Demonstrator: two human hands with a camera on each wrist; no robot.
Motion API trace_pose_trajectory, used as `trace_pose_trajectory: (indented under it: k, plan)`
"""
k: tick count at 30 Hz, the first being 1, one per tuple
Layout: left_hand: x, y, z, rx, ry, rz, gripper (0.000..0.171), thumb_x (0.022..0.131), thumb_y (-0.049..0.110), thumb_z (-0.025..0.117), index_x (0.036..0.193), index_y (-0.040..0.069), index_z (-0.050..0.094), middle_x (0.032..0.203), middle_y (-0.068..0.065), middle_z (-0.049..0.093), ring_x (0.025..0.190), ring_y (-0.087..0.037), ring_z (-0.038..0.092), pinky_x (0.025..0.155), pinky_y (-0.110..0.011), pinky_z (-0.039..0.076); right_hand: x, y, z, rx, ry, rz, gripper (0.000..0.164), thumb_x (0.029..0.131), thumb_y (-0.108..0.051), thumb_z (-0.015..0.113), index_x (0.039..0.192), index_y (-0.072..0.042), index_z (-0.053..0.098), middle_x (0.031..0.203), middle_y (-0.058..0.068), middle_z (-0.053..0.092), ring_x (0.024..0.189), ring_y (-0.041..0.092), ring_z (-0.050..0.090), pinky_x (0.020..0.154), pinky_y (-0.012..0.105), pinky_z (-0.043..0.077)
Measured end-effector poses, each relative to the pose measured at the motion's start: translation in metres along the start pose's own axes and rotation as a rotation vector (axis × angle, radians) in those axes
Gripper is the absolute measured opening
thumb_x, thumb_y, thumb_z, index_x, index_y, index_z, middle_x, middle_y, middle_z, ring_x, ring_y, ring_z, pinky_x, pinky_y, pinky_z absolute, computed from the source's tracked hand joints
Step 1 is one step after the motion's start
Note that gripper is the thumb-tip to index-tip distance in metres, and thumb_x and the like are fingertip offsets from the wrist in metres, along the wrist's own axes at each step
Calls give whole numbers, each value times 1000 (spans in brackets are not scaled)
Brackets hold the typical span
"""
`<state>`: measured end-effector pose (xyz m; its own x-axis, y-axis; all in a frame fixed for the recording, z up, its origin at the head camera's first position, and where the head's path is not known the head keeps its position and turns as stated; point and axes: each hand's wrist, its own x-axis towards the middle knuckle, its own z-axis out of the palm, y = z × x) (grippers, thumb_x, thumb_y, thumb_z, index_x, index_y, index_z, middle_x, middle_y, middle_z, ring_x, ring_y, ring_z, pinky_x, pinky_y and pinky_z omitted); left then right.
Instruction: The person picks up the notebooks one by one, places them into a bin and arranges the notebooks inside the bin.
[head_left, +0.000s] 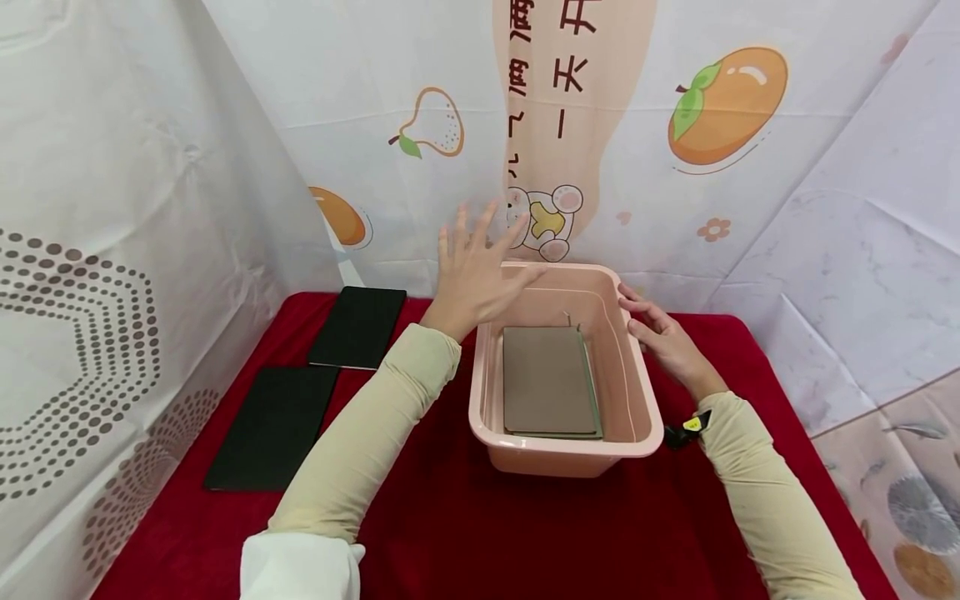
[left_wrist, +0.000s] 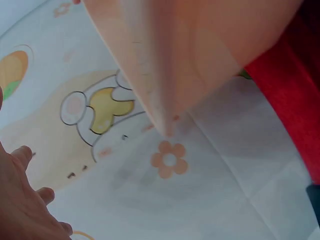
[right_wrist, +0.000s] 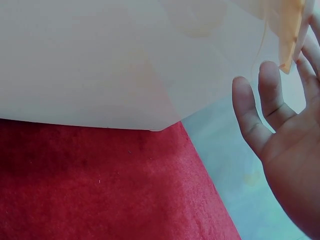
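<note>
A pink plastic basin (head_left: 525,446) stands on the red cloth, with a grey-brown notebook (head_left: 547,379) lying flat inside. Under it shows the greenish edge of another book or notebook. My left hand (head_left: 476,279) is raised over the basin's far left corner, fingers spread and holding nothing; part of that hand (left_wrist: 25,195) also shows in the left wrist view. At the basin's far right rim is my right hand (head_left: 667,337), fingertips at the outer side. In the right wrist view the right hand's fingers (right_wrist: 245,105) are loosely bent beside the basin wall.
Two black notebooks (head_left: 273,429) lie on the red cloth (head_left: 450,533) to the left of the basin, one behind the other. A printed curtain (head_left: 360,75) hangs close behind the table, and more sheeting flanks both sides. A dark strap (head_left: 678,433) sits at my right wrist.
</note>
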<state>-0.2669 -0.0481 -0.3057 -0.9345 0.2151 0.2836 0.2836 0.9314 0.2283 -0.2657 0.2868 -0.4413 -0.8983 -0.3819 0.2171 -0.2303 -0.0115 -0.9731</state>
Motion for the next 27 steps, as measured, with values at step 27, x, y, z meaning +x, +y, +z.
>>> trace_pose_trajectory:
  k: [27]
  plan:
    - [-14,-84,13,-6,0,-84,75,96,76,32,162,47,10,174,1,-1,159,-41,-10,125,-66,-5,1,4,2,26,3,-25,42,107,-10,49,149,-5,47,172,-5,22,151,0,26,101,13,48]
